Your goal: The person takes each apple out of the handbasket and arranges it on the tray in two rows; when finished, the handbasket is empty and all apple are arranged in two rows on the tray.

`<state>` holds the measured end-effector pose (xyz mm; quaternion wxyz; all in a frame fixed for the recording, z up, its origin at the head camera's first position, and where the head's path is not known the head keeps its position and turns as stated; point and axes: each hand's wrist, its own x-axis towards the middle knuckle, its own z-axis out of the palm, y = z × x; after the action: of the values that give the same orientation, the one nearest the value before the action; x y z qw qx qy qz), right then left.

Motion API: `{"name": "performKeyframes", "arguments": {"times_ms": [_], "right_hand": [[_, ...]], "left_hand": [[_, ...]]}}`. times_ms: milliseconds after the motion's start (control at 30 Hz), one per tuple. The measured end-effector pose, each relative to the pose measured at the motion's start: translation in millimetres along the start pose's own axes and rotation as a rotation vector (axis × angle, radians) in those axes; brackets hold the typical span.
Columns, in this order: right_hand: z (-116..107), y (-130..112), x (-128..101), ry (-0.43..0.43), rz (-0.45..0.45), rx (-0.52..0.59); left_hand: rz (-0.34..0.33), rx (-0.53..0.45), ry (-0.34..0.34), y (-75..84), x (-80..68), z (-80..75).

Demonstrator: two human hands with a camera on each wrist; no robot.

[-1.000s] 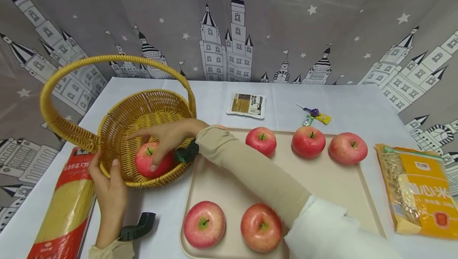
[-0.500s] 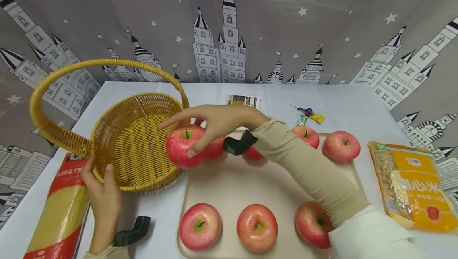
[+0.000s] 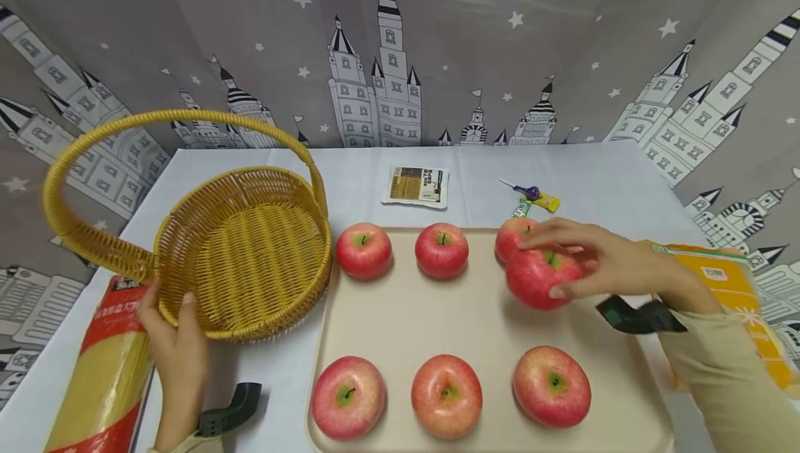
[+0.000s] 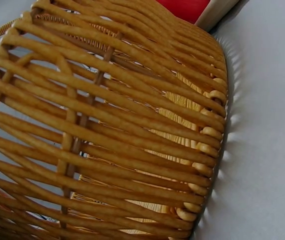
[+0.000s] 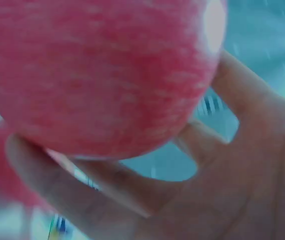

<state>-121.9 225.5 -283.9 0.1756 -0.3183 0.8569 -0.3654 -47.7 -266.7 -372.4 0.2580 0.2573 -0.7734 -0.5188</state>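
My right hand [image 3: 578, 262] grips a red apple [image 3: 531, 283] from above, just over the back right part of the beige tray [image 3: 462, 307]. In the right wrist view the apple [image 5: 97, 75] fills the frame, with my fingers [image 5: 132, 185] curled under it. Behind it another apple [image 3: 509, 236] is partly hidden. My left hand [image 3: 171, 317] grips the front rim of the yellow wicker basket [image 3: 250, 258], thumb inside the rim. Nothing lies in the basket. Its woven wall [image 4: 112, 130] fills the left wrist view.
Two apples [image 3: 364, 250] [image 3: 441, 250] sit in the tray's back row and three [image 3: 347, 397] [image 3: 446, 396] [image 3: 551, 385] in front. A red pasta packet [image 3: 106, 369] lies left, an orange bag [image 3: 740, 293] right, a small packet [image 3: 417, 185] and lollipop [image 3: 531, 194] behind.
My right hand lifted the apple out of the basket and carried it right across the tray. The left hand stayed on the basket rim.
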Motion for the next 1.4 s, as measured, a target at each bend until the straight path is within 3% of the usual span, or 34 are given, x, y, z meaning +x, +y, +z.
{"name": "performKeyframes", "arguments": {"times_ms": [167, 233, 400, 600, 900, 1100, 1167, 1267, 1400], "right_hand": [[19.8, 33.1, -80.3, 0.17, 0.254, -0.041], [31.6, 47.4, -105.2, 0.21, 0.311, -0.038], [60.1, 71.3, -142.6, 0.266, 0.45, -0.02], [81.0, 68.5, -149.2, 0.24, 0.584, -0.012], [93.1, 49.6, -142.1, 0.083, 0.675, 0.093], [99.5, 44.3, -139.5, 0.116, 0.625, 0.0], [99.3, 43.2, -139.5, 0.104, 0.647, -0.017], [95.4, 43.0, -141.1, 0.062, 0.727, -0.027], [82.6, 46.6, -150.0, 0.038, 0.805, -0.063]], "left_hand": [[-0.009, 0.004, -0.014, -1.4, 2.1, 0.5], [-0.007, 0.01, -0.014, -1.9, 3.0, -0.4], [-0.018, 0.021, -0.006, -2.8, 5.1, -2.7], [-0.004, 0.025, -0.011, -3.1, 8.7, -1.6], [-0.015, 0.042, -0.028, -3.4, 10.3, 1.0], [-0.016, 0.045, -0.028, -2.2, 12.3, 1.7], [-0.022, 0.063, -0.042, -2.1, 11.2, -0.3], [-0.071, 0.18, -0.118, 0.2, 10.5, -7.1], [-0.186, 0.494, -0.308, 12.1, 10.9, -27.5]]}}
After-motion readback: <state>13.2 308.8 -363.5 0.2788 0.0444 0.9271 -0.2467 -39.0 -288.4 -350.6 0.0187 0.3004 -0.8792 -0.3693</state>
